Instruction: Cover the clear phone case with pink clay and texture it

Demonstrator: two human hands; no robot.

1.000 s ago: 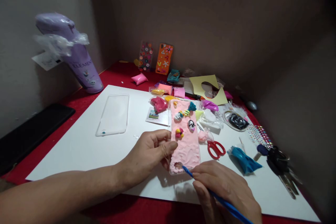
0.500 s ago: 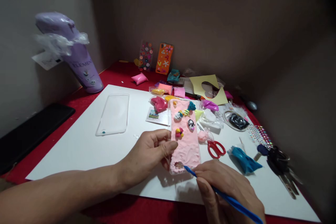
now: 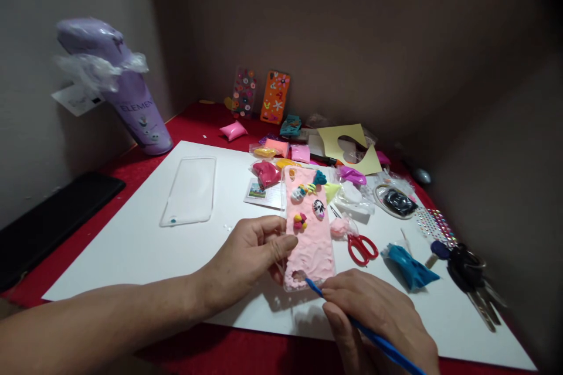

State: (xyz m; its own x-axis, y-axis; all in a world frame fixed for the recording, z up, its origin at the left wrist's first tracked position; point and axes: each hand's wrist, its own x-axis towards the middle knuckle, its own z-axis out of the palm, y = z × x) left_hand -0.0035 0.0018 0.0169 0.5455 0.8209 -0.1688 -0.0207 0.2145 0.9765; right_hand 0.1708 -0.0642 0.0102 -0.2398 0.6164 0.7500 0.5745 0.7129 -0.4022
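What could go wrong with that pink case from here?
A slip of the blue tool in the right hand might gouge the pink case beside the hole near its lower end. The left hand's thumb lies over the case's edge; its pressure could dent the surface, if soft, or nudge the yellow-and-magenta decoration just above.

Grey-brown wall (image 3: 334,29) (darker at right)

The clear phone case (image 3: 312,252), spread with rippled pink clay, tilts with its long axis towards twelve o'clock. It bears coloured clay shapes — teal near half past twelve, black-and-white at one, pink-and-yellow near ten — and a bare patch towards seven. The slim blue tool (image 3: 373,337) slants towards four o'clock, tip just beside that patch.
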